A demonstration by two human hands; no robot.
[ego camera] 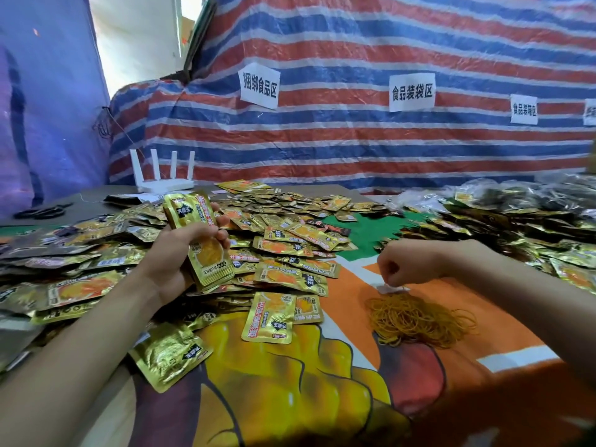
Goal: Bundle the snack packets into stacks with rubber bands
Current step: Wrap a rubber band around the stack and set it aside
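Cloth [290, 398] printed in orange and yellow covers the near table. One loose gold packet [170, 353] lies on it at seven o'clock in the view. The rubber bands [419, 321] sit in a tangled tan heap at about four o'clock.

The right hand [407, 262] hangs over the heap's far edge with its fingers curled down, tips close to a white paper scrap [392, 288]. Whether they already pinch a band cannot be told. From those fingertips the heap lies toward five o'clock, just beside them, so this hand is much the nearer to it.

The left hand [174, 253] is well apart, toward nine o'clock from the right, and grips a stack of packets [185, 211] round its middle. The stack stands tilted, its long axis running from eleven to five o'clock with the top end leaning away. A band would probably have to travel toward nine o'clock and go on across that axis.

Beyond the hands spreads the pile of unbundled packets [290, 221]. Past it are scissors [42, 211] at ten o'clock, a white router [164, 183] and a striped tarp [354, 140] with paper labels.
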